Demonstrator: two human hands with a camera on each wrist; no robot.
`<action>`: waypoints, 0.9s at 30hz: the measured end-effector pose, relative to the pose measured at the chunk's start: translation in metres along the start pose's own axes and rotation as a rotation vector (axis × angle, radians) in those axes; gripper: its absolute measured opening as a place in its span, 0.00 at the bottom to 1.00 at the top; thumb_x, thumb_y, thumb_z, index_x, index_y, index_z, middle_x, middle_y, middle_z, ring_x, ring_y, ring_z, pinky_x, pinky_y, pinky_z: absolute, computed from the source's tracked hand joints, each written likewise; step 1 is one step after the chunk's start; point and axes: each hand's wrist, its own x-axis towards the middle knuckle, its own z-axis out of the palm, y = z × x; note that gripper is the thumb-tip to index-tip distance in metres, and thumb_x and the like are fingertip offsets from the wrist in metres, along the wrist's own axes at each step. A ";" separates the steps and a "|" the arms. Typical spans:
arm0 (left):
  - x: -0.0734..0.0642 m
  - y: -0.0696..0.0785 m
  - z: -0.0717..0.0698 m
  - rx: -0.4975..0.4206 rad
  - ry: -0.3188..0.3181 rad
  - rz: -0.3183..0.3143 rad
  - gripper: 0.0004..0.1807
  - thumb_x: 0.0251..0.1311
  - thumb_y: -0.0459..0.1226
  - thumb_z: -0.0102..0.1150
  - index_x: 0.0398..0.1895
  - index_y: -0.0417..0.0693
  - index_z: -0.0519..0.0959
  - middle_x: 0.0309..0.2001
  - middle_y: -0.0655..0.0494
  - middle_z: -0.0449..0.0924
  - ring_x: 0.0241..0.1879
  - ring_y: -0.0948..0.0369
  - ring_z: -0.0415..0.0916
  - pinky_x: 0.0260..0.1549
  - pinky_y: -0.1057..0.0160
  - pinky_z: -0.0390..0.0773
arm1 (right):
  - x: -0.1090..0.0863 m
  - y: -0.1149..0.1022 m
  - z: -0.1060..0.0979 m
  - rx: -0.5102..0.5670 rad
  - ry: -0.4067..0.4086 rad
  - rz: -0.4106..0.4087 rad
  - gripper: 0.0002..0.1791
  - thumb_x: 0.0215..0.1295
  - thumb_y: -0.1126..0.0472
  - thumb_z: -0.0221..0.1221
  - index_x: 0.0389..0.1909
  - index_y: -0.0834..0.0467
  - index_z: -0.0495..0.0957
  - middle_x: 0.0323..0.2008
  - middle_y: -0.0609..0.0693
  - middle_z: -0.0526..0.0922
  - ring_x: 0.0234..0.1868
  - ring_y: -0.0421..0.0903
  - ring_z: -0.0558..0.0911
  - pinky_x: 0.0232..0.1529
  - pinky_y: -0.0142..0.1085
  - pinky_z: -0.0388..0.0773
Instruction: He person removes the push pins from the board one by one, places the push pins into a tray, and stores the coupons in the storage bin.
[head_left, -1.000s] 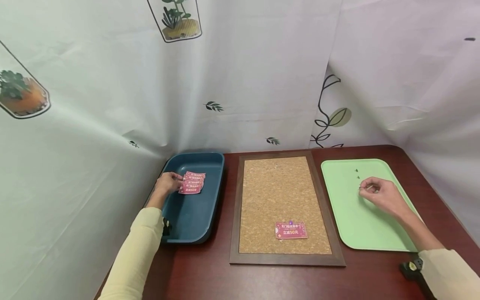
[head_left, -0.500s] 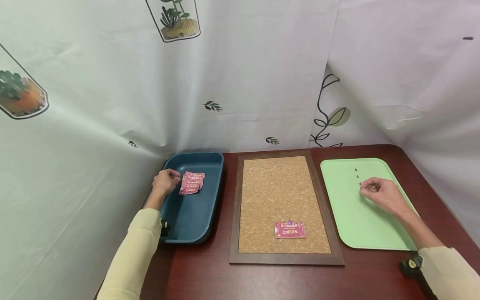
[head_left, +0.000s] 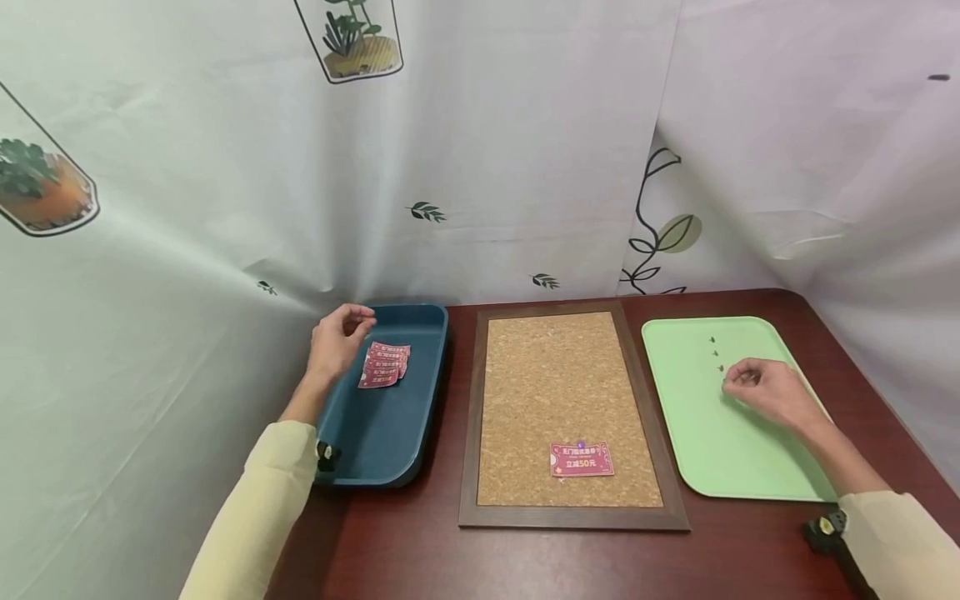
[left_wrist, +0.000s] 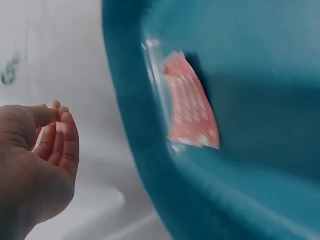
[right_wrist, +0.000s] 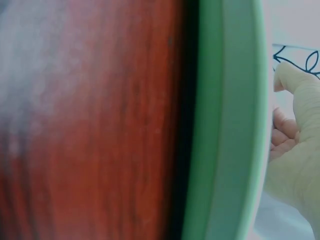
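Note:
My left hand [head_left: 335,343] hangs over the left rim of the blue tray [head_left: 375,433], its thumb near the bent fingers. In the left wrist view nothing shows in its grasp. Several overlapping pink coupons [head_left: 381,375] lie in the tray, apart from the hand. At the green tray [head_left: 720,458], my right hand [head_left: 765,390] stays low, with thumb and index fingertips brought together. Whether a small pin is between them is hidden. Three small dark pins [head_left: 715,353] sit in a row beyond those fingertips. The right wrist view shows the right hand only partly, behind the green rim.
Between the trays lies a cork board [head_left: 562,400] in a brown wooden frame. One pink coupon [head_left: 581,462] is fixed low on it by a purple pushpin [head_left: 581,444]. The dark red table [head_left: 420,550] bears everything. A white printed curtain [head_left: 487,167] borders the back and left.
My left hand has left the coupons and risen up and away from them. The right hand has shifted slightly toward me and right, uncovering a third pin.

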 end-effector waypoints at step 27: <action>-0.046 0.107 0.066 -0.203 -0.469 0.397 0.07 0.72 0.30 0.65 0.50 0.44 0.85 0.43 0.53 0.89 0.43 0.56 0.85 0.42 0.56 0.84 | 0.000 -0.003 0.000 -0.081 -0.026 -0.011 0.06 0.64 0.63 0.65 0.36 0.63 0.84 0.29 0.47 0.83 0.30 0.37 0.75 0.32 0.31 0.71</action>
